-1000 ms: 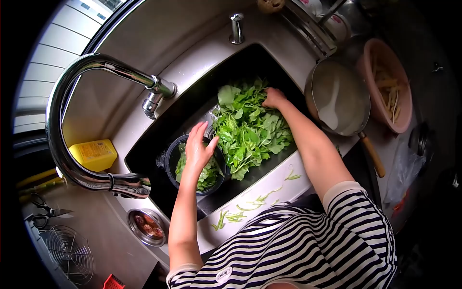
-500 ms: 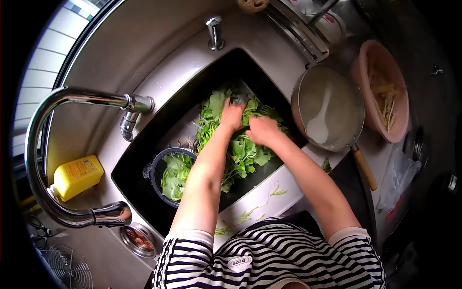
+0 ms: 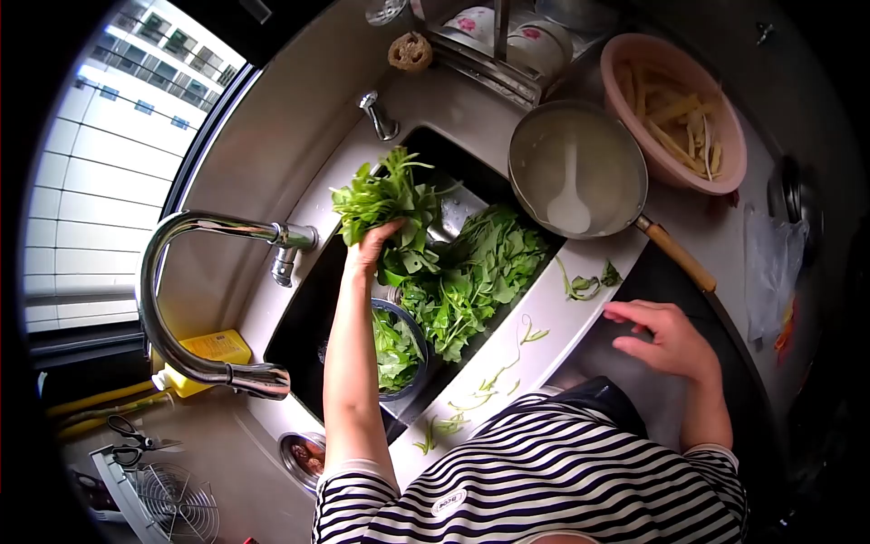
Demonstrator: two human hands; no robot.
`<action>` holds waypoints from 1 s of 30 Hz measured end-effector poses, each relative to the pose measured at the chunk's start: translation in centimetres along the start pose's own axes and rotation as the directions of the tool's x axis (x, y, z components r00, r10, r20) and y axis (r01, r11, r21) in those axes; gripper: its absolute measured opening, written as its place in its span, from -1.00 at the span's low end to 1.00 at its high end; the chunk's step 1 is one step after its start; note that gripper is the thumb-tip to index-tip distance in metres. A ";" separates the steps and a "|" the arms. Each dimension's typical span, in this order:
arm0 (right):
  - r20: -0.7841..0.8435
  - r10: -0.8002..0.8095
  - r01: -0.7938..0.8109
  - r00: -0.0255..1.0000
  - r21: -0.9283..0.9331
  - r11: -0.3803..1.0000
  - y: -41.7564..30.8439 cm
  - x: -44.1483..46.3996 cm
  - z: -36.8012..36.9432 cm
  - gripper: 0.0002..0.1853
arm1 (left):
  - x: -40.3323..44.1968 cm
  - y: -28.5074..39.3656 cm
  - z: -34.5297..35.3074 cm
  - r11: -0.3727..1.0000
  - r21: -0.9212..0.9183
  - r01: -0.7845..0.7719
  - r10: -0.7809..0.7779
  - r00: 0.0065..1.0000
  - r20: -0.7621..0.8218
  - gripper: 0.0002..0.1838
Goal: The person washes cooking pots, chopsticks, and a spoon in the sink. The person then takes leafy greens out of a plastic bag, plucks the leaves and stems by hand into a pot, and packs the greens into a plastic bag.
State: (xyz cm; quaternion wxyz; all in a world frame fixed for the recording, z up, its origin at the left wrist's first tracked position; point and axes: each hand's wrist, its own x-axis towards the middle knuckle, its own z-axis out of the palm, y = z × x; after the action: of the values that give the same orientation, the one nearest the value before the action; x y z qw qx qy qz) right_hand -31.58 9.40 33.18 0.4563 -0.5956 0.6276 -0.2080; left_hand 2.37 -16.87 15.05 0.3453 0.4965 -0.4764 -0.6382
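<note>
My left hand (image 3: 376,241) is closed round a bunch of leafy greens (image 3: 388,195), raised over the far left part of the sink (image 3: 424,145). A larger heap of greens (image 3: 489,267) lies in the sink to the right of it. Partly behind my left forearm, a dark-rimmed round bowl (image 3: 419,349) in the sink holds more leaves. My right hand (image 3: 666,337) is off the sink, in the air near the front counter edge, its fingers apart and nothing in them.
A wooden-handled pan (image 3: 530,172) with a pale ladle (image 3: 571,204) stands right of the sink, beside a pink basin (image 3: 734,172) of peelings. The curved faucet (image 3: 149,263) arches at left above a yellow bottle (image 3: 222,347). Stem scraps (image 3: 485,385) lie on the front ledge.
My left hand has lifted a bunch of greens up and to the left from the heap. The right hand has left the greens and moved right, out of the sink. The view has shifted.
</note>
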 end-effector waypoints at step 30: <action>-0.959 0.254 -0.503 0.124 0.160 0.850 27.9 -14.0 -20.6 -0.66 | -5.5 5.2 -1.9 0.911 -0.403 -0.088 0.035 0.990 -0.136 -0.60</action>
State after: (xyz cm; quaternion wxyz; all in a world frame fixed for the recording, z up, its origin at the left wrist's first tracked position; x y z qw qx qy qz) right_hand -65.77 22.40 25.56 -0.0522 -0.2018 0.9177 -0.3382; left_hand 5.47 -13.89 21.56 0.4903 0.4373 -0.3256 -0.6799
